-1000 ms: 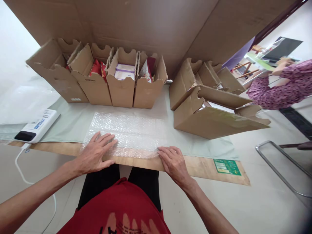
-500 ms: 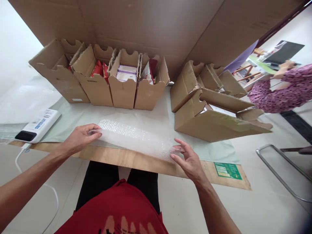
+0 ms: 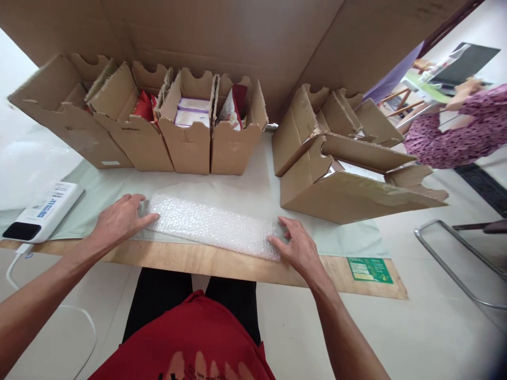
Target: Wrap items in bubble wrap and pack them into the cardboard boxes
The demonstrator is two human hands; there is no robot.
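Note:
A folded strip of clear bubble wrap [image 3: 214, 224] lies flat on the pale green cloth, close to the table's wooden front edge. At its left end is my left hand [image 3: 121, 217], the fingers apart and the thumb resting on the wrap's corner. My right hand [image 3: 296, 244] is at the other end, with thumb and fingers spread around the edge and the thumb touching the wrap. Neither hand is closed on it.
Several cardboard bins stand behind the wrap, one with red packets [image 3: 144, 107], one with white-and-purple packs [image 3: 193, 112]. More bins [image 3: 356, 184] stand at the right. A white power bank [image 3: 43, 211] with a cable lies at the left. A person in a patterned purple top [image 3: 455, 132] sits beyond.
The bubble wrap, held by both ends before, has come down flat on the table. Both hands have loosened their fingers from its ends. The view has shifted slightly.

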